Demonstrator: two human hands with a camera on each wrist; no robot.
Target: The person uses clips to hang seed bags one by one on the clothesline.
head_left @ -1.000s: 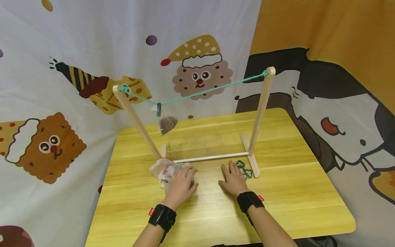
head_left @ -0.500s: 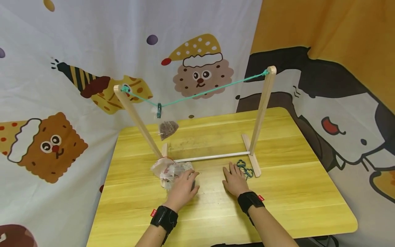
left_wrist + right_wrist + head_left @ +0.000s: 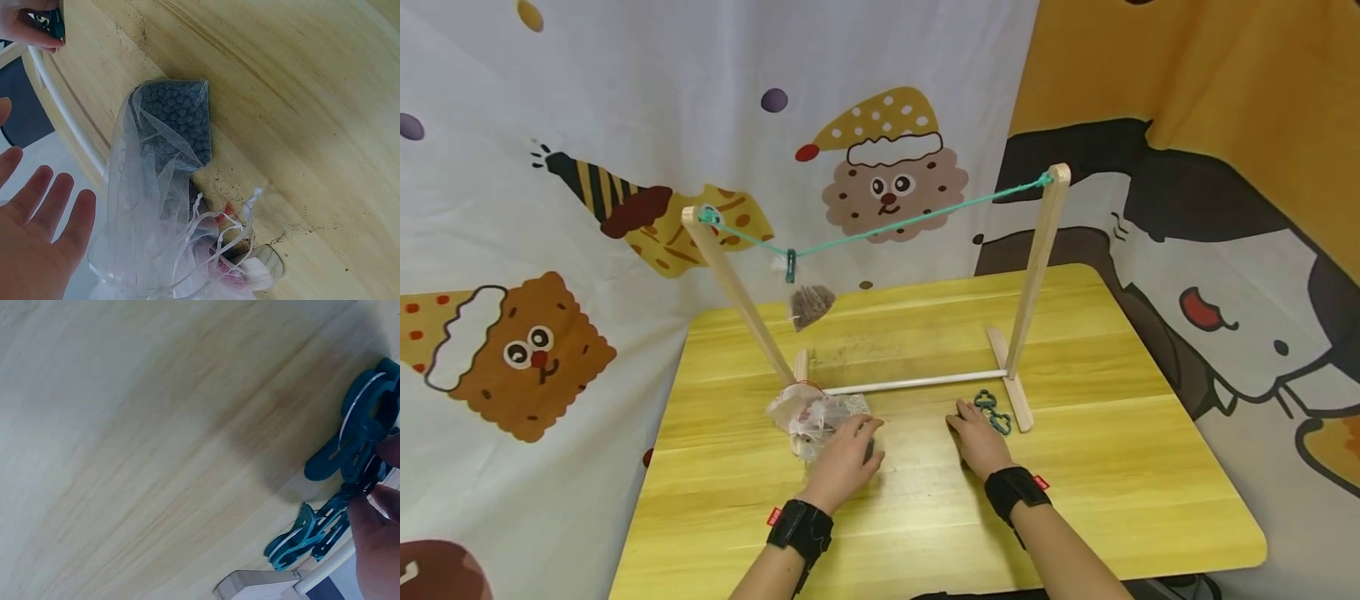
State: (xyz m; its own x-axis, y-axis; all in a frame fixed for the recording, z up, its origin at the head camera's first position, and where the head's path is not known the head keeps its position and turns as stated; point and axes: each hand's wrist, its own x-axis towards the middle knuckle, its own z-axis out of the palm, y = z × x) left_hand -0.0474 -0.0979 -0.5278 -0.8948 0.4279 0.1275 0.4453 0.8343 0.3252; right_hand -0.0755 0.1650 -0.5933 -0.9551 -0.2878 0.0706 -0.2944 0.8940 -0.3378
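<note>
My left hand point(image 3: 844, 462) is held with its fingers extended over a heap of sheer drawstring pouches point(image 3: 816, 421). One pouch point(image 3: 175, 115) is filled with small dark beads, and white ribbons trail from the heap. Beside the right foot of a wooden frame, my right hand point(image 3: 983, 442) pinches a green clothes peg point(image 3: 373, 472) between thumb and fingers. More green pegs point(image 3: 297, 540) lie around it on the table. From the frame's cord point(image 3: 910, 222), another peg point(image 3: 790, 267) holds up a sheer pouch point(image 3: 811, 307) of brown contents.
The frame has a left post point(image 3: 737, 296), a right post point(image 3: 1037, 271) and a low white bar point(image 3: 917, 382) joining its feet. It stands on a yellow wood-grain table point(image 3: 1120, 492). A cartoon-printed curtain point(image 3: 647, 100) hangs close behind.
My right hand's fingers have drawn in from lying spread to pinching a peg by the right foot. My left hand has shifted slightly back from the pouches. The hung pouch sways a little.
</note>
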